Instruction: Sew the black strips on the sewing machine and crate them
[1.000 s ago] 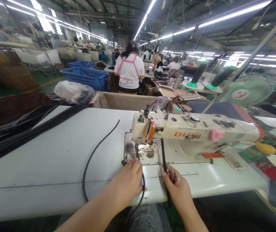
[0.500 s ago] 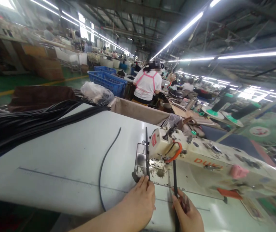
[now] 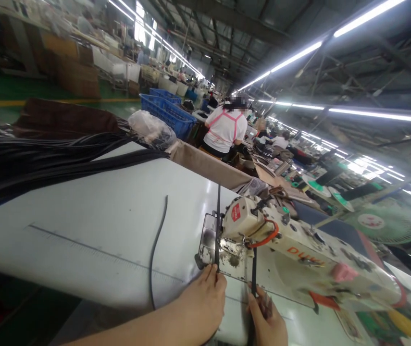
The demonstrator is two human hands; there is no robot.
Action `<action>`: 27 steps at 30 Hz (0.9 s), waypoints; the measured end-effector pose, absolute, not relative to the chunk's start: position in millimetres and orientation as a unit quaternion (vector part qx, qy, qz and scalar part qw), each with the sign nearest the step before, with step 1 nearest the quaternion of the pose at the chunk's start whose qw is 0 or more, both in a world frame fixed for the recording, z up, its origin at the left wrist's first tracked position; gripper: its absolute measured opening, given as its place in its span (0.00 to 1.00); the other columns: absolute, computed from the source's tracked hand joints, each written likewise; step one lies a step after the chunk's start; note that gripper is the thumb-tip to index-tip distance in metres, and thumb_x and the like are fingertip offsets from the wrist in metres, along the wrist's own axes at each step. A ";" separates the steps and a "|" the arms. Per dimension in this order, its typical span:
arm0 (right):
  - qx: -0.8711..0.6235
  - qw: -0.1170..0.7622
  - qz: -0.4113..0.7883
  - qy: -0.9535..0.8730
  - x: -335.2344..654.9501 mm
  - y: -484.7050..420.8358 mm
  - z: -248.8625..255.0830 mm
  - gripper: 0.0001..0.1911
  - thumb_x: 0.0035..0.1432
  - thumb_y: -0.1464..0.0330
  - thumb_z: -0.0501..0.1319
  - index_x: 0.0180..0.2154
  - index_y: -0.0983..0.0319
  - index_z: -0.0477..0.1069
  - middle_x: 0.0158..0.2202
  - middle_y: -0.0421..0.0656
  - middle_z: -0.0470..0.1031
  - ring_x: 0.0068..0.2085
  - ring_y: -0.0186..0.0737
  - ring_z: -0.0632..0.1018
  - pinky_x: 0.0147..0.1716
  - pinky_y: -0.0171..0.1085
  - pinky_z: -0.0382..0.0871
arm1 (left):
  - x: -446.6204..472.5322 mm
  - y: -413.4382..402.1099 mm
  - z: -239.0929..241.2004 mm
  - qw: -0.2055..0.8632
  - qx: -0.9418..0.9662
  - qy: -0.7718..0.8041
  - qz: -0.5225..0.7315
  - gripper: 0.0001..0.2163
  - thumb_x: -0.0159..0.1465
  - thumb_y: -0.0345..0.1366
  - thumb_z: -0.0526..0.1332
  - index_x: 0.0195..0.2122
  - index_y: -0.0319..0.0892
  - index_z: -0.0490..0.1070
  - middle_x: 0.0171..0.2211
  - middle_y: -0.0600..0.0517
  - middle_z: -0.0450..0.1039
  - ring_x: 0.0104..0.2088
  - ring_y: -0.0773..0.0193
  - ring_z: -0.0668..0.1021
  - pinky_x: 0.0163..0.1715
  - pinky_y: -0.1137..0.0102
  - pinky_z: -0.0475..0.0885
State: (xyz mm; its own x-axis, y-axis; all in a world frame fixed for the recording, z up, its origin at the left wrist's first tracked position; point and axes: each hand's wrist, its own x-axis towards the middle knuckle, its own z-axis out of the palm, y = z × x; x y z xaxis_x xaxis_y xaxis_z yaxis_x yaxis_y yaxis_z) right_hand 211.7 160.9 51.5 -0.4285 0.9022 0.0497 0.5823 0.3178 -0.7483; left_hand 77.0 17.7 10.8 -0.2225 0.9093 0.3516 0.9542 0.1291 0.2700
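My white worktable (image 3: pixel 100 206) spreads chiefly to the left of the sewing machine (image 3: pixel 284 250), an industrial flatbed model with orange lettering on its arm. Well left of the machine lies a thick bundle of black strips (image 3: pixel 46 168); behind it stand a beige-walled bin (image 3: pixel 205 166) and, farther off, a co-worker (image 3: pixel 227 129) in a white top with pink straps. My left hand (image 3: pixel 207 298) is in front of the machine's head, fingers together on the left-hand black strip (image 3: pixel 217 240), which runs past the head's left side; whether my thumb clamps it I cannot tell. My right hand (image 3: pixel 268 317), in front of the machine's arm, has thumb and fingers clamped on the right-hand black strip (image 3: pixel 254 269), which leads beneath that arm. Left of the machine, a thin dark cord (image 3: pixel 155 245) curves across the tabletop
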 end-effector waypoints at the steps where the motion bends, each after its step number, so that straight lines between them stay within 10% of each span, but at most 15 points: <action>1: -0.476 0.242 0.330 -0.778 211.8 159.9 51.5 0.43 0.48 0.35 0.61 0.47 0.65 0.80 0.23 0.38 0.75 0.31 0.44 0.77 0.39 0.39 0.71 | 77.5 18.1 10.1 0.053 -0.617 -0.752 -0.226 0.22 0.72 0.40 0.58 0.58 0.26 0.74 0.58 0.31 0.73 0.63 0.39 0.74 0.66 0.53 0.65; 27: -0.478 0.243 0.307 -0.786 211.9 162.5 46.4 0.50 0.48 0.30 0.57 0.48 0.66 0.80 0.26 0.41 0.78 0.31 0.46 0.79 0.38 0.39 0.72 | 78.3 22.3 6.4 0.023 -0.608 -0.755 -0.247 0.18 0.70 0.37 0.58 0.55 0.30 0.76 0.60 0.32 0.72 0.64 0.40 0.73 0.67 0.52 0.61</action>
